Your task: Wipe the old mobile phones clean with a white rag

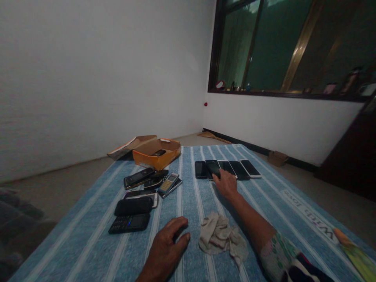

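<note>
My right hand point(226, 185) reaches forward to a row of smartphones lying side by side on a blue striped cloth. Its thumb and fingers grip the near end of a black smartphone point(212, 167), second from the left. To its left lies another dark smartphone point(201, 170); to its right are a white-edged one point(228, 167), a black one point(239, 170) and a white-framed one point(250, 168). Near the front, my left hand point(169, 244) rests on the cloth, thumb and fingers apart, holding nothing. A crumpled pale cloth point(219, 235) lies between my arms.
Several older phones lie piled at the left, among them a gold keypad phone point(168, 183) and a black keypad phone point(129, 223). Behind them stands an open orange cardboard box point(157, 159) with a phone inside. The striped cloth point(188, 196) covers the surface.
</note>
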A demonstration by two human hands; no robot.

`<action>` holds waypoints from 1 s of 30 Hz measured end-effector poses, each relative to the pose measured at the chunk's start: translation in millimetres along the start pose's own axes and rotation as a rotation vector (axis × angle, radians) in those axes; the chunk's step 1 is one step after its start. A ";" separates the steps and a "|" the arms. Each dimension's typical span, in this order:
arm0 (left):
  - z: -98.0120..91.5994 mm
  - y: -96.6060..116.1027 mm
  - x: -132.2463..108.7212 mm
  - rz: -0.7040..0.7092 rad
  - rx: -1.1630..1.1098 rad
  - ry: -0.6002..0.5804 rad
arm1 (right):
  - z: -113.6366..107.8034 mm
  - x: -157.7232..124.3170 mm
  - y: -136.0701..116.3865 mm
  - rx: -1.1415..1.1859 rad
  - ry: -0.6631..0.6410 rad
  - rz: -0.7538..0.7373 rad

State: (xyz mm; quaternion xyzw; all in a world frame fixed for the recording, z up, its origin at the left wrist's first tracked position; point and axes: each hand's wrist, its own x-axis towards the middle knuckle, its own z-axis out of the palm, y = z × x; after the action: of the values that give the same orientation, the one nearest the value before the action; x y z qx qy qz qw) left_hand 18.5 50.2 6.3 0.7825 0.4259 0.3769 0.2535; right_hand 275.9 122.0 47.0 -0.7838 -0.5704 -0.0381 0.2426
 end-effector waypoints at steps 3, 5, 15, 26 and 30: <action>-0.4 4.1 0.0 0.005 -0.027 -0.014 | -14.7 -38.0 -2.2 0.081 -0.090 -0.169; -0.8 7.1 -0.4 0.009 -0.040 -0.019 | -23.7 -66.1 -5.4 0.140 -0.158 -0.271; -1.6 12.9 -1.8 -0.006 -0.045 -0.063 | -15.5 -149.4 -8.3 0.193 -0.275 -0.550; -2.7 11.4 -1.3 0.019 0.015 -0.036 | 3.3 -151.7 -3.5 0.222 -0.093 -0.619; -2.6 11.0 -1.1 0.039 0.036 -0.046 | 7.0 -149.0 -0.1 0.237 -0.098 -0.627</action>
State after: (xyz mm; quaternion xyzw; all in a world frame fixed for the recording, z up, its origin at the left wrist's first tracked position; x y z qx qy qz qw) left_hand 21.3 43.8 15.3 0.8038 0.4112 0.3557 0.2415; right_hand 222.7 -5.5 -9.3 -0.5375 -0.7951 -0.0063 0.2808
